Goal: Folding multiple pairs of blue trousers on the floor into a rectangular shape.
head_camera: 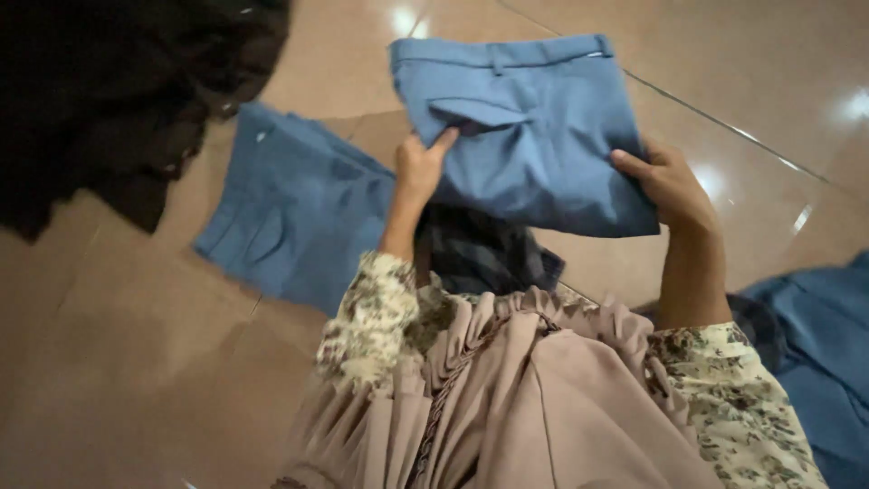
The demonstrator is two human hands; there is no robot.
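I hold a folded pair of blue trousers (529, 127) up in front of me, waistband at the top and a back pocket flap showing. My left hand (418, 167) grips its lower left edge, thumb on the front. At the lower right edge my right hand (665, 186) grips it too. Both sleeves carry a floral print. A second folded pair of blue trousers (290, 213) lies flat on the floor to the left, below and beside the held one.
A heap of black cloth (109, 100) lies at the top left. More blue fabric (824, 362) sits at the right edge. A dark checked cloth (484, 254) lies under my arms. The floor (136, 362) is glossy tan tile. My mauve pleated garment (507, 398) fills the foreground.
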